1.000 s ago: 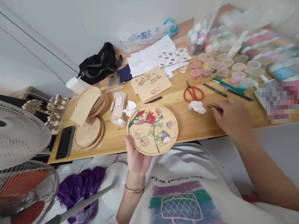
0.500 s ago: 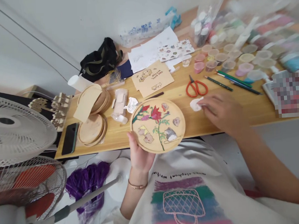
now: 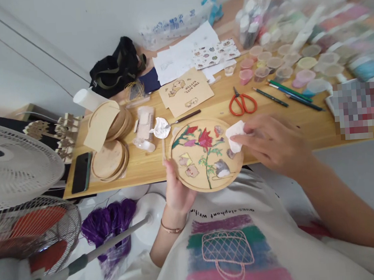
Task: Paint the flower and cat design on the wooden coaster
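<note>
A loose white top (image 3: pixel 283 229) covers the torso, its white sleeves (image 3: pixel 135 273) showing at seven and four o'clock. Dark inverted lettering (image 3: pixel 222 213) – "elephant" is readable – sits at twelve o'clock above purple, green, blue and pink bands (image 3: pixel 195 259), overlaid with a pink-lined, lattice-patterned handbag drawing (image 3: pixel 227 250). A thin coppery bangle (image 3: pixel 172 230) circles the left wrist (image 3: pixel 176 219).

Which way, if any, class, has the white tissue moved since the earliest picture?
Yes: judged against the scissors, the white tissue has moved left and lower in view, now in the right hand over the wooden plate.
</note>
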The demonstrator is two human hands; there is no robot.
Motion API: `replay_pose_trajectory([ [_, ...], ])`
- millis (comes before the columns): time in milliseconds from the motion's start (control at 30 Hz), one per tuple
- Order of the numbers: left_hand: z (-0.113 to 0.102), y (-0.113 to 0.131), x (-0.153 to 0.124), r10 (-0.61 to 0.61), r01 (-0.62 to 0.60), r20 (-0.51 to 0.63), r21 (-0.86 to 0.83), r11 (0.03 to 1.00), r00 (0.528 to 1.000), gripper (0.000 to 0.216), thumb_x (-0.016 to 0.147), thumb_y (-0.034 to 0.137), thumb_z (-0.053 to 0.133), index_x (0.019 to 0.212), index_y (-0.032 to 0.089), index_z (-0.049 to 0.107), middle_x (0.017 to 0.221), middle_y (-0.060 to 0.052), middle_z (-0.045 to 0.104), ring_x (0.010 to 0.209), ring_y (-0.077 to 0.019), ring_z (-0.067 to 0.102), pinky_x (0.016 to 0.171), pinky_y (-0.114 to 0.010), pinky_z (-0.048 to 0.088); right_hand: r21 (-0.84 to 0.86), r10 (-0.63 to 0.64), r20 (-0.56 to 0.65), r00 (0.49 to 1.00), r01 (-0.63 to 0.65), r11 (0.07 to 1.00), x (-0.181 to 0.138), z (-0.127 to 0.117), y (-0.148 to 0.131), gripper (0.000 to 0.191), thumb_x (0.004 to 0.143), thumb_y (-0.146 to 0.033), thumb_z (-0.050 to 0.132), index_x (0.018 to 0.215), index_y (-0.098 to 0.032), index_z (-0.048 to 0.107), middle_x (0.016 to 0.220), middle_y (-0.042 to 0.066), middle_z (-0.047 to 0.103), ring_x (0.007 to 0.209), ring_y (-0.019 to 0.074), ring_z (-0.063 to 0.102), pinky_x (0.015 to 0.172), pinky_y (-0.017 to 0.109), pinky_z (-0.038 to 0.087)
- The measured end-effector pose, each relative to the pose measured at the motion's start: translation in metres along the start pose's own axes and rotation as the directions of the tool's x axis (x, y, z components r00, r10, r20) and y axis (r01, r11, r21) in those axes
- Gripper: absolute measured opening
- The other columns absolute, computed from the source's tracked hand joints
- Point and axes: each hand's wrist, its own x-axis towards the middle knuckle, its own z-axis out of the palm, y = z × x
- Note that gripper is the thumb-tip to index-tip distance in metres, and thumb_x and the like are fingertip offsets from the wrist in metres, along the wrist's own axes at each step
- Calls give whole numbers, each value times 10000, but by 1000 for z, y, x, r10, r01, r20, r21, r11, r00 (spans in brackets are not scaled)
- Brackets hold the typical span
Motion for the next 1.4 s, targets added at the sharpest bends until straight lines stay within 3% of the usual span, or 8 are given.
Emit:
replay_pose_trajectory([
  [133,-1,1,-1,-12,11,16,16,1000,1000,737,932,733,287,1431,241,513,1468,-71,577,1491,-301,354,1252,-469,255,85,-21,-35,999,24,996,-1,-3,5,218,892,-97,553,1019,-230,671,924,43,609,885,165,581,780,304,503],
  [467,2,4,-3,-53,53,1,24,998,999,667,948,689,330,1393,241,547,1461,-60,584,1530,-282,266,1264,-459,228,291,22,76,997,-43,956,-5,-13,16,308,885,-15,495,978,-266,646,1081,12,654,936,133,662,739,269,539],
  [733,3,3,-3,-77,77,-11,17,997,997,688,943,701,325,1398,233,542,1426,-71,615,1541,-273,226,1266,-476,218,351,60,168,984,-116,929,-5,-18,17,180,933,-154,502,1003,-230,649,1106,38,702,936,173,700,769,325,588],
  [833,3,3,-3,-77,77,-9,12,997,997,667,944,699,329,1362,241,574,1418,-62,622,1544,-264,216,1264,-467,223,318,74,157,985,-122,940,-5,-17,15,91,927,-253,589,979,-207,649,1055,55,706,921,180,700,763,318,589],
  [967,5,4,-3,-79,79,-28,17,997,996,652,957,685,306,1338,239,591,1425,-48,617,1546,-262,205,1274,-473,192,222,52,177,983,-91,971,-3,-19,13,130,912,-130,597,1018,-194,636,968,37,725,879,136,694,742,242,561],
  [1100,6,5,-3,-102,103,-34,35,994,994,656,958,689,282,1318,241,600,1423,-46,619,1550,-260,187,1277,-480,175,136,-60,186,981,35,990,1,-25,15,255,900,-58,579,1127,-161,635,1004,58,739,915,145,683,806,260,545],
  [1267,2,-1,1,-81,82,-26,44,996,996,705,918,736,330,1335,227,582,1458,-69,584,1556,-287,159,1269,-491,200,76,-184,212,960,172,982,4,-26,17,207,940,-72,500,1033,-150,669,965,62,726,846,139,648,741,262,520],
  [1400,-2,-4,4,-75,76,-9,62,995,997,736,902,758,333,1367,233,553,1490,-65,552,1559,-293,144,1271,-492,188,-23,-203,203,958,212,977,4,-26,14,180,963,-121,498,1021,-151,665,933,50,718,827,143,632,695,275,504],
])
